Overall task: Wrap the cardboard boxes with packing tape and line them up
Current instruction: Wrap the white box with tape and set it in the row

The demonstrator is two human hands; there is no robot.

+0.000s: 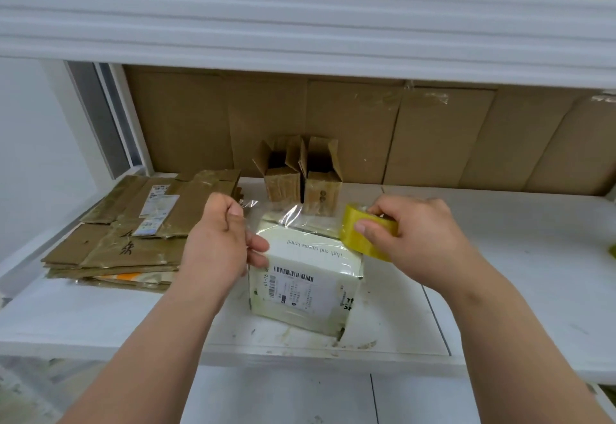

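Note:
A pale cardboard box (pixel 305 285) with a barcode label and printed text lies on the white shelf (pixel 500 257), in the middle. My right hand (pixel 423 237) grips a yellowish roll of packing tape (pixel 366 232) at the box's far right corner. A clear strip of tape (pixel 283 215) stretches from the roll leftward over the box's far edge. My left hand (pixel 221 240) pinches the strip's free end between thumb and forefinger, and its lower fingers touch the box's left side.
Two small brown boxes (pixel 303 176) with open flaps stand side by side behind the pale box. A stack of flattened cartons (pixel 133 230) lies at the left. Brown cardboard lines the back wall (pixel 433 136). An upper shelf edge (pixel 300 23) overhangs.

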